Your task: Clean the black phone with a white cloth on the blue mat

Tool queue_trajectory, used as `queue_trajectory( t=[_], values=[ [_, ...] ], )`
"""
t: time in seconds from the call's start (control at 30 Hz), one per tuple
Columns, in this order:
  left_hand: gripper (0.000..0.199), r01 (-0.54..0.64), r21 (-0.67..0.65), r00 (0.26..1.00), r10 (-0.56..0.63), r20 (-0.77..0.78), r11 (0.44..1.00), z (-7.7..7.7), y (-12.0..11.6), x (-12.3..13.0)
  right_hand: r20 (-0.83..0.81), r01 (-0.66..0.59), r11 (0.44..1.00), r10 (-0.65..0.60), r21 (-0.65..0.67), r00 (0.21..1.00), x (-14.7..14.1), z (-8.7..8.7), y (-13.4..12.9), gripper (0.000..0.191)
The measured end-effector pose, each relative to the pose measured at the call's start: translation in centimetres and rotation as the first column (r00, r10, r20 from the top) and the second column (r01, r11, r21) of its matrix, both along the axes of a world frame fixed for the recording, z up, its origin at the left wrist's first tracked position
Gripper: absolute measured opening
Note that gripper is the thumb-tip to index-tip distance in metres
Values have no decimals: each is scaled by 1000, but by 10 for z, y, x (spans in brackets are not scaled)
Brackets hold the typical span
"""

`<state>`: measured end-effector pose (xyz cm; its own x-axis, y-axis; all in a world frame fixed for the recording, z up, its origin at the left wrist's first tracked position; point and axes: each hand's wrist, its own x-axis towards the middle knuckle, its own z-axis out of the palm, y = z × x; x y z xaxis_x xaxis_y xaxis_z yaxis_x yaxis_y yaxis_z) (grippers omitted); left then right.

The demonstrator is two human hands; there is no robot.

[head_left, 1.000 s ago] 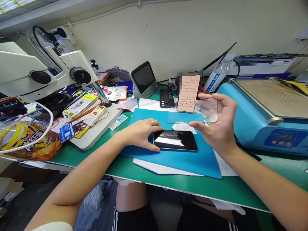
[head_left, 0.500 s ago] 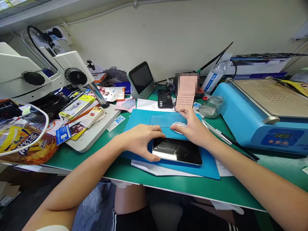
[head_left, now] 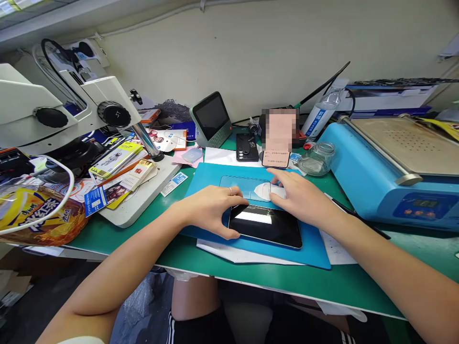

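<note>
A dark, glossy phone-like device [head_left: 268, 227] lies flat on the blue mat [head_left: 204, 177]. My left hand [head_left: 217, 210] grips its left end, thumb at the near edge and fingers at the far edge. Just beyond the device is a clear film [head_left: 236, 182] with a white piece [head_left: 263, 191] on it. My right hand [head_left: 299, 193] pinches the right side of this film, thumb and fingertips at its edge. Behind that hand a lit phone [head_left: 276, 158] stands propped up.
A microscope [head_left: 111, 102] and papers fill the left, beside a drink bottle [head_left: 43, 215]. At the back are a smart display [head_left: 213, 117] and black phone [head_left: 246, 147]. A glass jar [head_left: 317, 157] and blue heating machine [head_left: 387, 186] stand right.
My right hand has moved slightly right and down, and the clear film has shifted with it. The text on the propped phone has changed. My left hand stays on the dark device.
</note>
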<state>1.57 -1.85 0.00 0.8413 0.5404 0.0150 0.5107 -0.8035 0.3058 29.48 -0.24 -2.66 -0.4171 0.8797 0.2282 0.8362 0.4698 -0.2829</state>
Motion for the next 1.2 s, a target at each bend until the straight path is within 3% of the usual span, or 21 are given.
queue_trajectory(
  t=[0.2, 0.4, 0.5, 0.57, 0.67, 0.77, 0.83, 1.03, 1.2],
  values=[
    [71, -11, -12, 1000, 11, -1, 1000, 1, 1, 0, 44, -29, 997, 32, -66, 999, 4, 5, 1, 42],
    [63, 0, -6, 999, 0, 42, 1000, 1, 2, -1, -90, 79, 983, -65, 166, 994, 4, 16, 0, 32],
    [59, 19, 0, 996, -19, 82, 1000, -4, 3, 0, -213, 85, 962, -28, 260, 977, 0, 22, -6, 31],
    [64, 39, 1, 993, -38, 112, 999, -7, 4, 1, -257, 19, 957, 59, 290, 965, -5, 24, -11, 28],
    [76, 55, -15, 988, -52, 145, 998, -11, 6, 2, -243, -192, 942, 261, 276, 934, -12, 22, -19, 23],
    [72, 52, -28, 988, -47, 145, 998, -11, 7, 3, -137, -459, 874, 480, 160, 866, -17, 19, -25, 21],
    [64, 53, -33, 990, -48, 135, 998, -10, 8, 3, -75, -562, 822, 569, 92, 819, -20, 18, -29, 21],
    [66, 51, -73, 989, -40, 145, 996, -8, 8, 4, -112, -586, 806, 592, 87, 798, -22, 18, -33, 18],
    [68, 25, -73, 989, -14, 147, 997, -5, 3, 6, -99, -663, 749, 660, -1, 745, -21, 17, -34, 21]
  ],
)
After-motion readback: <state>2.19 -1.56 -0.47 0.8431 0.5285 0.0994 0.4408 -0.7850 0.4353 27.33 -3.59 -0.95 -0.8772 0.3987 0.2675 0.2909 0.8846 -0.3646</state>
